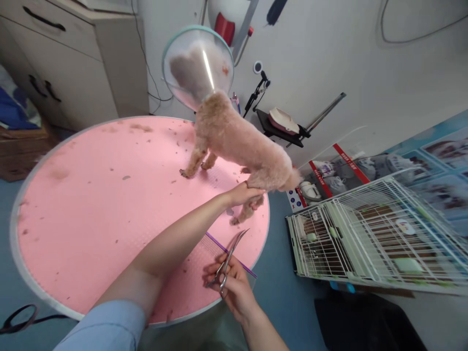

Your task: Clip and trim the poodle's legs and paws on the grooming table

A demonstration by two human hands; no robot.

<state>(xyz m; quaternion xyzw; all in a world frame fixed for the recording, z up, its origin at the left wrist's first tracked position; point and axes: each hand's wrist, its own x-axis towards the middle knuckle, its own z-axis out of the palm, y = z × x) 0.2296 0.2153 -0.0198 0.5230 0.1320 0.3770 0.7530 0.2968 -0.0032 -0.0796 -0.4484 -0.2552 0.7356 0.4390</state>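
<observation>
A dog (241, 134) with a cropped, light apricot coat stands on the round pink table (91, 204), its head inside a clear cone collar (199, 66) with a teal rim. My left hand (246, 193) is closed around the upper part of one of the dog's hind legs, with the lower leg and paw showing below. In my right hand (234, 287) is a pair of silver curved scissors (234, 246), fingers at the loops and blade tips pointing up toward the hind paw, apart from it. A purple comb (215, 243) passes behind the right hand; whether that hand also holds it I cannot tell.
Tufts of cut hair (142, 128) are scattered over the table. A white wire cage (365, 234) stands at the right, beside a black bin (365, 321). Cabinets (66, 53) are at the far left. Behind the dog, a small shelf (280, 127) projects near the wall.
</observation>
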